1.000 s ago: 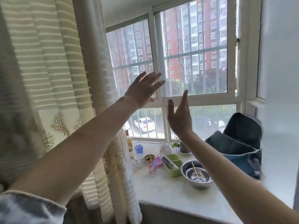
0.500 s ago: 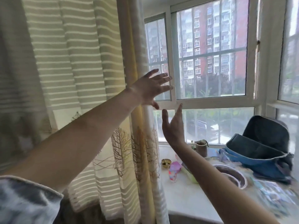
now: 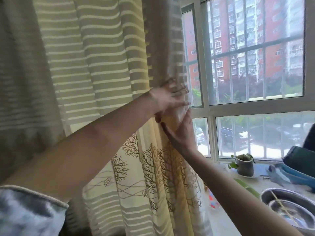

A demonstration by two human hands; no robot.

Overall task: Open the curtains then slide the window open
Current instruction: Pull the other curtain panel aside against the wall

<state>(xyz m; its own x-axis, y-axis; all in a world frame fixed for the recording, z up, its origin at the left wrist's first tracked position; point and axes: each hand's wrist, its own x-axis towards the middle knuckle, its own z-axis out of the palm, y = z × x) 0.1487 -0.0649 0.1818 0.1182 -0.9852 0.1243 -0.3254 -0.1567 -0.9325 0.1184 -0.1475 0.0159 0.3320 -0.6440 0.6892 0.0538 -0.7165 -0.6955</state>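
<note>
A striped beige curtain (image 3: 102,65) with a tree print low down covers the left part of the view; its right edge hangs against the white-framed window (image 3: 205,65), which is closed. My left hand (image 3: 170,97) is at that edge at mid height, fingers wrapped over the fold, blurred by motion. Just below it is my right hand (image 3: 181,133), with the thumb on the front of the fabric and the fingers reaching behind the edge. The two hands touch each other.
On the sill (image 3: 219,218) to the right stand a small potted plant (image 3: 245,165), a steel bowl (image 3: 286,206) with a stick across it, and a blue bag (image 3: 300,169). Metal bars run outside the glass.
Both hands were open in the air in front of the window. They have moved left onto the curtain's edge and closed on it, and my view has turned left.
</note>
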